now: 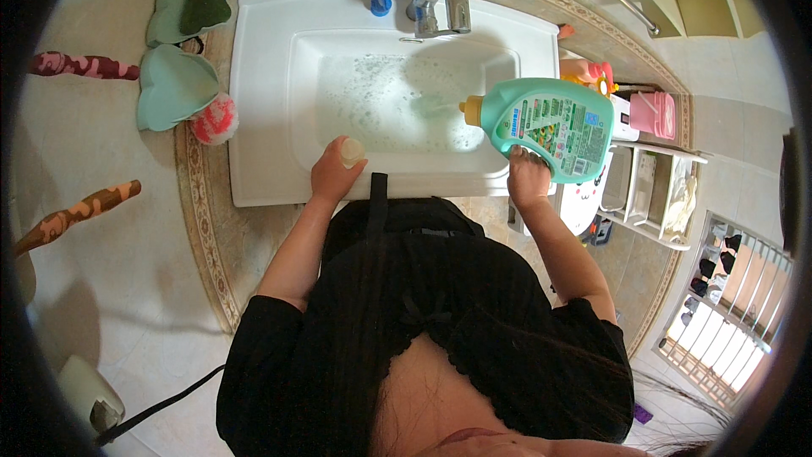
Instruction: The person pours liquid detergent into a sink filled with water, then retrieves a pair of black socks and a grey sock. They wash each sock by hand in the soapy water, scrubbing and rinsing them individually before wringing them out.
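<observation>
My right hand (530, 179) grips the handle of a large green detergent bottle (552, 127) that bears a printed label. The bottle lies tilted on its side over the right part of the white sink (263, 101), its yellow neck (471, 111) pointing left above the basin. Between the fingers of my left hand (333, 171) is a small pale, translucent cap (353, 152), held at the basin's front rim. Bubbly, cloudy water (393, 101) covers the basin floor. Whether liquid is leaving the bottle is hard to make out.
A chrome faucet (441, 0) and a blue holder (380, 0) stand on the sink's back edge. Green wall holders (174, 86) hang at left beside a red-and-white pompom (216, 119). To the right are a pink container (653, 115) and a white shelf rack (650, 193).
</observation>
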A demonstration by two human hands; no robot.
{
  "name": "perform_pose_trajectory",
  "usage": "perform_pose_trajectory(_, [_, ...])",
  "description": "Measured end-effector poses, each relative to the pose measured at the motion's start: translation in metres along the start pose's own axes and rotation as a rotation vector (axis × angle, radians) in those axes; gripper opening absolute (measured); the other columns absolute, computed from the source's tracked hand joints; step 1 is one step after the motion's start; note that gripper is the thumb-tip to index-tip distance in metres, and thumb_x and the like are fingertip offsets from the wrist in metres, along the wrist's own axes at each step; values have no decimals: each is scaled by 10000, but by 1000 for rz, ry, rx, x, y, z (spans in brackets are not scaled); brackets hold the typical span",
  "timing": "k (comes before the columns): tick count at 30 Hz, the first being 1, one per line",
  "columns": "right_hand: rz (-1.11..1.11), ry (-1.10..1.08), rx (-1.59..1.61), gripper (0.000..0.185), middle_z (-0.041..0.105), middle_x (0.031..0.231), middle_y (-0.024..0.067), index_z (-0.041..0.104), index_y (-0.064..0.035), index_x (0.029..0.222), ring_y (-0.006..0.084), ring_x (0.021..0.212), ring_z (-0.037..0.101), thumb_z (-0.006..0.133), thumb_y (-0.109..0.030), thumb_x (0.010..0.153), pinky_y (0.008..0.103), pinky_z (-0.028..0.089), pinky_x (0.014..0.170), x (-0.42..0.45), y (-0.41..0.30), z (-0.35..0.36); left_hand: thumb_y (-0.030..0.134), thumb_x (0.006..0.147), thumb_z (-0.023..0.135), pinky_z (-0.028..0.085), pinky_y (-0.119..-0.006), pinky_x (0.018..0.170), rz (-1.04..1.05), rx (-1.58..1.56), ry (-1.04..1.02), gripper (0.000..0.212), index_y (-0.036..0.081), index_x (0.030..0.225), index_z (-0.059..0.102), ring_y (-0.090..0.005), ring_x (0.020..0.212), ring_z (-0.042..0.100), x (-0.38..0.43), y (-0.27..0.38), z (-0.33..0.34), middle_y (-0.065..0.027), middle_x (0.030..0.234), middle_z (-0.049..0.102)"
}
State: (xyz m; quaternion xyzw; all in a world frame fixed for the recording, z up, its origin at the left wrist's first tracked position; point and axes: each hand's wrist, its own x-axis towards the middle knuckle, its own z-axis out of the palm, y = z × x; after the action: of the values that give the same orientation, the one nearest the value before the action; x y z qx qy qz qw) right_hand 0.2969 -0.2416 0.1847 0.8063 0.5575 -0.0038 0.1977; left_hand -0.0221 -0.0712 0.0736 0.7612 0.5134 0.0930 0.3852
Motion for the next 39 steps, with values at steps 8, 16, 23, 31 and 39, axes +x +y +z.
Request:
perform_pose_trajectory(8, [1,6,-24,74,620,779,83,539,-64,831,237,717,638,475,-84,800,345,520,593,0,-2,-4,342,710,699,465,-392,827,-1,-9,-11,586,112,1194,463,-297,1028,551,1,1,0,-104,1156,553])
perform_pose_trajectory(16, [-8,29,-6,72,623,789,85,539,-64,831,240,727,638,475,-79,803,342,521,594,-1,-2,-8,350,708,697,465,-390,831,-6,-8,-15,598,114,1206,463,-295,1031,553,2,-1,1,-110,1163,552])
perform_pose_trajectory(23, [4,29,9,64,621,789,94,536,-63,824,242,717,636,477,-83,806,342,518,600,0,-5,-10,357,707,696,464,-385,835,-14,-4,-16,607,115,1213,465,-291,1035,552,3,-4,2,-106,1171,551])
perform_pose_trajectory(31, [-31,93,43,70,617,801,101,524,-55,834,252,712,629,479,-87,792,359,510,610,0,-5,0,352,705,701,465,-383,831,-8,-6,-11,602,118,1207,466,-286,1032,553,3,-1,1,-100,1167,553])
perform_pose_trajectory(39, [-42,83,60,87,615,802,106,515,-52,859,249,707,630,475,-83,788,351,512,598,1,-7,-1,354,706,699,468,-391,822,-3,6,-1,598,131,1207,460,-293,1024,556,3,-2,2,-96,1163,553])
